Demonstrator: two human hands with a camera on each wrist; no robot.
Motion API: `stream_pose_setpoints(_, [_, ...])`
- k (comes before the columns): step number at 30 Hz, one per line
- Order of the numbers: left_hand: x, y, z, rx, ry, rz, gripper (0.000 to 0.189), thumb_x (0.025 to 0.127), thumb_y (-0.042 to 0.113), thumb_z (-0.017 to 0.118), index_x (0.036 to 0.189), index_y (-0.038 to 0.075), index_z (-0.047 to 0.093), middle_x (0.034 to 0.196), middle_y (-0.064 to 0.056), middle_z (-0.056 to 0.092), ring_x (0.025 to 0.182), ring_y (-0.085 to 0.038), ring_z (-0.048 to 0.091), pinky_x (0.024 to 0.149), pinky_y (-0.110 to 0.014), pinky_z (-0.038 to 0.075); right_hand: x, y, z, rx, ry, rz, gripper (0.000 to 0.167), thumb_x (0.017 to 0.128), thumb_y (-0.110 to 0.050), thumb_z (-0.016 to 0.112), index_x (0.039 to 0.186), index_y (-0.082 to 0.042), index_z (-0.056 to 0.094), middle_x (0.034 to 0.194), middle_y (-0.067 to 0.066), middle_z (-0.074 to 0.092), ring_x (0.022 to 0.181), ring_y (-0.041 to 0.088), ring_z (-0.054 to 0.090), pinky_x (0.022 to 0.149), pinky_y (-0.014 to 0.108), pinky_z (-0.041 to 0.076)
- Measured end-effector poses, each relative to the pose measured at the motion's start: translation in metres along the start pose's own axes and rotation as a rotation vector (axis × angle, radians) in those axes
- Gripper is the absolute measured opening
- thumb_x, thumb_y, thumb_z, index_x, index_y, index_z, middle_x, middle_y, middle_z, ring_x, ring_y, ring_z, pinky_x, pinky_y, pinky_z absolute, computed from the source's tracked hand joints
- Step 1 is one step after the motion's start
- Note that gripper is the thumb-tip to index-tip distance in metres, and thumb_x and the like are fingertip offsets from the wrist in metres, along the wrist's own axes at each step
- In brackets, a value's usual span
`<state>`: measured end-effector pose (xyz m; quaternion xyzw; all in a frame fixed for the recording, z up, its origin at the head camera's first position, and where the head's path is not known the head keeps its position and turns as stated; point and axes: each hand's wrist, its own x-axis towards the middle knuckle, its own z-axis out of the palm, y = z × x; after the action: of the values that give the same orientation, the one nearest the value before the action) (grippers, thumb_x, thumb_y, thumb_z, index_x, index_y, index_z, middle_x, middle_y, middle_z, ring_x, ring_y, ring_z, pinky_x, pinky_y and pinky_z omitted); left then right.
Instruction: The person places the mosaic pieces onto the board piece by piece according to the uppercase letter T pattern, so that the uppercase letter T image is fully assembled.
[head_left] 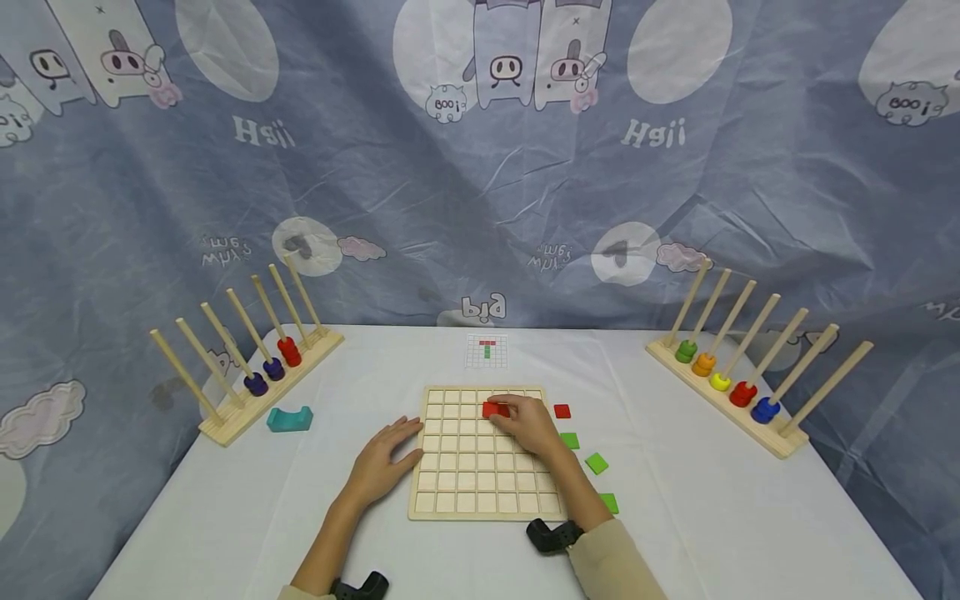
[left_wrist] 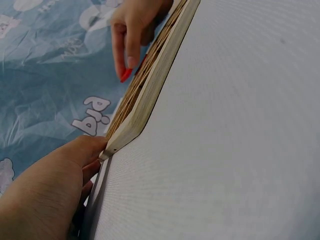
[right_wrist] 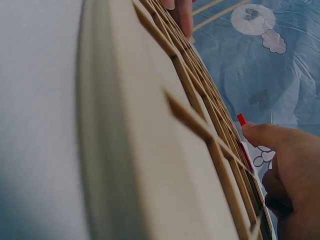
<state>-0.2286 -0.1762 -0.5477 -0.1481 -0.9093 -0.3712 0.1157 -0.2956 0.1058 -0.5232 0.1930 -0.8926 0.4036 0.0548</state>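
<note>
A square wooden grid board [head_left: 480, 517] lies on the white table. My right hand [head_left: 531, 425] is over its upper right part, pinching a small red tile [left_wrist: 126, 75] between thumb and fingertips. The held tile stands tilted above the grid in the right wrist view. Another red tile [right_wrist: 245, 152] lies in the grid close by, partly hidden behind the slats. With fingers extended, my left hand [head_left: 378, 467] touches the board's left edge. To the right of the board are a loose red tile [head_left: 562, 411] and green tiles [head_left: 597, 463].
Behind the board lies a small printed grid card [head_left: 487, 360] with a red and green T pattern. Pegged wooden racks with colored rings stand at left [head_left: 262, 400] and right [head_left: 731, 400]. A teal curved block [head_left: 289, 420] is near the left rack. A patterned curtain [head_left: 480, 208] hangs behind.
</note>
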Motion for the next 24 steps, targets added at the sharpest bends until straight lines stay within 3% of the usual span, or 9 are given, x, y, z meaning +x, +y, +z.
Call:
stream_pose_setpoints(7, [-0.0005,0.0022,-0.0006,0.001,0.004,0.023,0.045,0.085,0.033,0.067,0.125,0.015,0.059,0.130,0.001,0.054,0.128,-0.023,0.040,0.108,-0.044,0.027,0.0057,-0.0001,0.0061,-0.051,-0.015,-0.002,0.030,0.081,-0.023,0.072,0.110,-0.015,0.069,0.050,-0.007,0.027,0.050,0.009,0.022,0.044,0.021,0.019])
stream_pose_setpoints(14, [0.0000,0.0023,-0.0024,0.001,-0.007,0.012,0.044,0.085,0.031,0.067,0.125,0.015,0.059,0.131,0.001,0.053,0.128,-0.022,0.040,0.109,-0.044,0.026,0.0084,-0.0036,0.0053,-0.069,-0.045,-0.002,0.030,0.082,-0.024,0.071,0.110,-0.014,0.069,0.049,-0.007,0.037,0.050,0.008,0.025,0.045,0.022,0.022])
stream_pose_setpoints(24, [0.0005,0.0013,-0.0016,0.013,-0.010,0.008,0.044,0.086,0.032,0.066,0.126,0.015,0.058,0.131,0.002,0.053,0.128,-0.021,0.039,0.109,-0.043,0.026,0.0099,-0.0043,0.0060,-0.096,-0.067,0.030,0.031,0.082,-0.026,0.071,0.112,-0.016,0.069,0.049,-0.006,0.038,0.053,0.010,0.024,0.049,0.024,0.024])
